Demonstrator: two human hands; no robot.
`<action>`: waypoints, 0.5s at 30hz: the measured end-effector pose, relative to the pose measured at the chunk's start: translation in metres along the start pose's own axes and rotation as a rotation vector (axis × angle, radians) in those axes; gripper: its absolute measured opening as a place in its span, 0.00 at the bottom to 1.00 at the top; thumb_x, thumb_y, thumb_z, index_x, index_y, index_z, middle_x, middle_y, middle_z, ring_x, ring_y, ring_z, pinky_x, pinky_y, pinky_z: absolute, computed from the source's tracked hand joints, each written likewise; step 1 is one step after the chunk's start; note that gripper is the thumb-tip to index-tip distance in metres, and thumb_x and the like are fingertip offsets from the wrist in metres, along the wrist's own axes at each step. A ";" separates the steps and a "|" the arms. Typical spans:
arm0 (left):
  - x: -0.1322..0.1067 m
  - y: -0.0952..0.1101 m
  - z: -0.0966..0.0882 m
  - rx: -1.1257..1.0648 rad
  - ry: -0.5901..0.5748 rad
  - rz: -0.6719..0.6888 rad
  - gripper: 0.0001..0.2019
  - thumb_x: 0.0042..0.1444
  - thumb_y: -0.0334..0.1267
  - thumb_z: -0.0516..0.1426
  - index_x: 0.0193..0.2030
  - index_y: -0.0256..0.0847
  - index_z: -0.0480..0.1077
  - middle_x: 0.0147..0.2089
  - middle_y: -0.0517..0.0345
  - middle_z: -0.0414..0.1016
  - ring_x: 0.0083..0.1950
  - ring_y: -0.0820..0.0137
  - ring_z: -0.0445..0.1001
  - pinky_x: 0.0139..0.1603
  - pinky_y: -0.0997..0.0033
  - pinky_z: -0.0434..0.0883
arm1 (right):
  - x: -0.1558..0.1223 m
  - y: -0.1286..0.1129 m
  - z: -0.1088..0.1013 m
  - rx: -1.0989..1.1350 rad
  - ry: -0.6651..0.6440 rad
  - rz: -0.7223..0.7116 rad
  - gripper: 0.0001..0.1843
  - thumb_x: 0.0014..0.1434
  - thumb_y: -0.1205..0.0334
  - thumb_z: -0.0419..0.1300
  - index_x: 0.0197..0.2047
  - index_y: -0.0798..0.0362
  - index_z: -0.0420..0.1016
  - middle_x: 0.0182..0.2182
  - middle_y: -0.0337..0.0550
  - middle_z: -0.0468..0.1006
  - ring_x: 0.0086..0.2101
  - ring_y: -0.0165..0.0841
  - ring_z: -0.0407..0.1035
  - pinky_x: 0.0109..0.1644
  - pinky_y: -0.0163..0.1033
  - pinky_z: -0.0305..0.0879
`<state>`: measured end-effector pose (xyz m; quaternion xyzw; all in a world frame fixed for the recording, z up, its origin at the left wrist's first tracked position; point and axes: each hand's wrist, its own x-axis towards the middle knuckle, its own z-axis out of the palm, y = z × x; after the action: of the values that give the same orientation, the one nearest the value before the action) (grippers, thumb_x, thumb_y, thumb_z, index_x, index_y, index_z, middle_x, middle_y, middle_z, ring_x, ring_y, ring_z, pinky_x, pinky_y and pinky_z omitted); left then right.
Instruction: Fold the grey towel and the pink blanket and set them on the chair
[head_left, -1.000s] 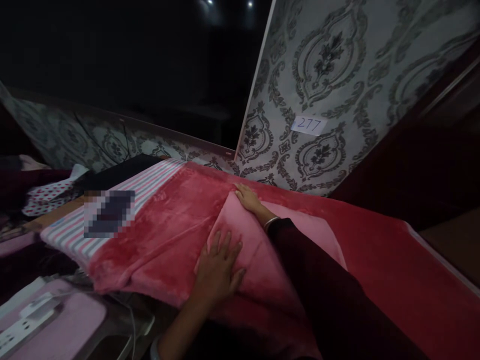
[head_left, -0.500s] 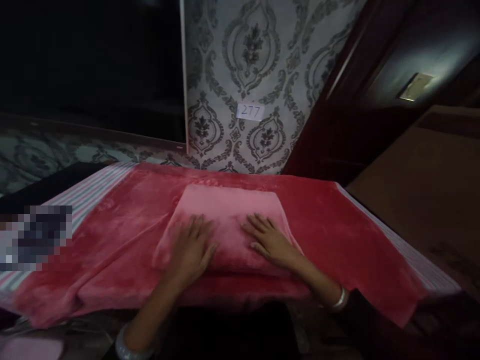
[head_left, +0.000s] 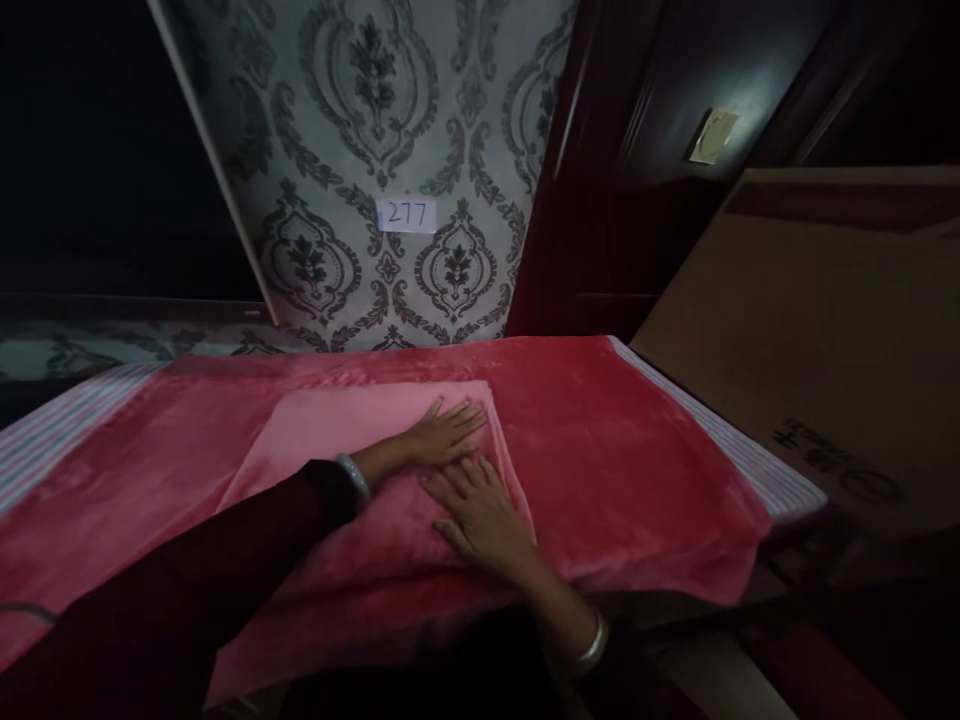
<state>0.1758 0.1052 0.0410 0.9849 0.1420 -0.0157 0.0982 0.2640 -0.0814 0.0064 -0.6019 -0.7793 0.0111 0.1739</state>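
A folded pink plush blanket (head_left: 322, 420) lies as a flat rectangle in the middle of a larger red-pink plush cover (head_left: 600, 450). My left hand (head_left: 444, 434) rests palm down near its far right corner, fingers spread. Just nearer to me, my right hand (head_left: 480, 515) lies flat beside the folded right edge, also with fingers apart. The two hands almost meet. Neither hand grasps anything; both press on the fabric. My left forearm crosses over the near left part of the folded blanket and hides some of it.
A striped cloth (head_left: 720, 440) shows along the cover's right side, and more stripes at the left. A large cardboard box (head_left: 825, 330) stands at the right. Behind are a patterned wall with a paper label (head_left: 406, 214), a dark screen (head_left: 112, 150) and a dark wooden door (head_left: 600, 200).
My left hand has moved rightward across the folded blanket to lie by my right hand. My right hand stays near the right edge. The view has turned to the right.
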 end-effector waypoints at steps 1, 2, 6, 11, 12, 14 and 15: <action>0.008 -0.007 0.000 0.003 -0.004 -0.003 0.33 0.70 0.54 0.44 0.78 0.49 0.45 0.81 0.48 0.41 0.81 0.53 0.37 0.74 0.31 0.33 | 0.000 0.001 0.000 0.014 -0.003 0.000 0.30 0.72 0.42 0.50 0.74 0.36 0.57 0.73 0.41 0.57 0.72 0.47 0.45 0.74 0.63 0.42; 0.017 -0.013 0.000 0.002 -0.008 -0.017 0.34 0.70 0.56 0.44 0.78 0.49 0.45 0.81 0.48 0.41 0.81 0.53 0.37 0.74 0.31 0.35 | -0.001 0.002 0.000 0.027 -0.008 0.000 0.31 0.72 0.42 0.50 0.74 0.36 0.56 0.74 0.40 0.54 0.72 0.46 0.44 0.74 0.63 0.41; 0.049 -0.031 0.001 -0.032 0.032 -0.093 0.36 0.68 0.61 0.42 0.78 0.49 0.46 0.80 0.48 0.43 0.80 0.55 0.41 0.76 0.37 0.38 | -0.002 0.004 0.000 0.075 -0.037 0.013 0.31 0.72 0.42 0.50 0.75 0.34 0.54 0.75 0.36 0.50 0.73 0.46 0.40 0.74 0.62 0.40; 0.079 -0.051 0.001 -0.130 0.079 -0.143 0.37 0.69 0.61 0.37 0.76 0.40 0.54 0.77 0.47 0.55 0.77 0.61 0.53 0.76 0.57 0.50 | -0.003 0.005 0.000 0.101 -0.057 0.023 0.32 0.71 0.43 0.51 0.75 0.32 0.52 0.76 0.33 0.48 0.74 0.45 0.38 0.75 0.62 0.39; 0.084 -0.054 0.002 -0.139 0.075 -0.165 0.37 0.69 0.61 0.36 0.76 0.41 0.54 0.77 0.47 0.56 0.77 0.61 0.53 0.76 0.56 0.50 | -0.003 0.005 0.000 0.102 -0.059 0.021 0.32 0.71 0.43 0.52 0.75 0.32 0.52 0.76 0.33 0.47 0.74 0.45 0.38 0.75 0.62 0.39; 0.091 -0.060 0.003 -0.130 0.069 -0.211 0.35 0.70 0.59 0.35 0.75 0.45 0.55 0.77 0.51 0.56 0.78 0.61 0.52 0.76 0.52 0.50 | -0.002 0.006 0.001 0.105 -0.062 0.021 0.32 0.71 0.43 0.52 0.75 0.33 0.52 0.76 0.33 0.47 0.74 0.46 0.38 0.75 0.62 0.39; 0.094 -0.061 0.004 -0.111 0.077 -0.228 0.33 0.70 0.58 0.35 0.75 0.48 0.55 0.77 0.53 0.57 0.78 0.61 0.52 0.76 0.51 0.50 | -0.002 0.006 0.000 0.107 -0.059 0.022 0.32 0.71 0.43 0.51 0.75 0.33 0.52 0.76 0.34 0.47 0.74 0.45 0.38 0.75 0.62 0.39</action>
<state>0.2487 0.1880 0.0204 0.9552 0.2575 0.0188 0.1445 0.2698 -0.0817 0.0042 -0.5997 -0.7757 0.0727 0.1827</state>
